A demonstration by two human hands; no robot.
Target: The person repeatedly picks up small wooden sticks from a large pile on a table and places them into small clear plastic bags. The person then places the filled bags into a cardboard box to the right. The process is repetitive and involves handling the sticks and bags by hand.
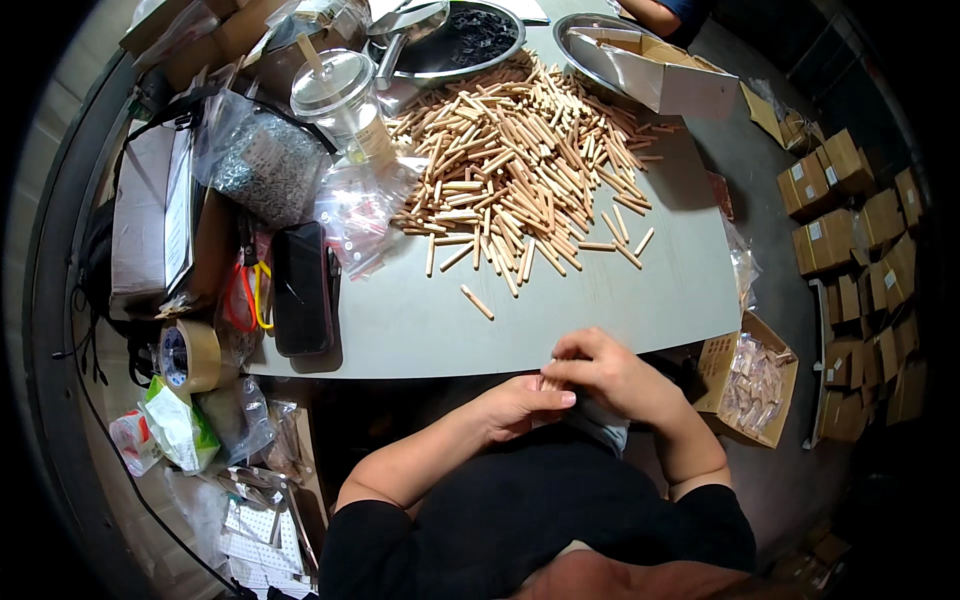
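Note:
My left hand (515, 405) is closed at the table's near edge, its thumb stretched along what look like short wooden dowels (549, 383). My right hand (607, 375) comes over from the other side, fingers bent and pressed on the same small bundle; its fingertips are slightly blurred. How many pieces lie between the hands is hidden. Beyond them a large heap of wooden dowels (520, 170) covers the grey table (640, 300). One loose dowel (477, 302) lies nearest to my hands. A light grey cloth-like thing (598, 428) shows beneath my right hand.
Left on the table lie a black phone (302, 290), scissors (258, 290), a tape roll (190, 356), a bag of screws (268, 165) and a lidded plastic cup (340, 95). Metal basins (520, 45) stand at the back. A carton of bagged pieces (780, 425) sits right, near stacked boxes (830, 240).

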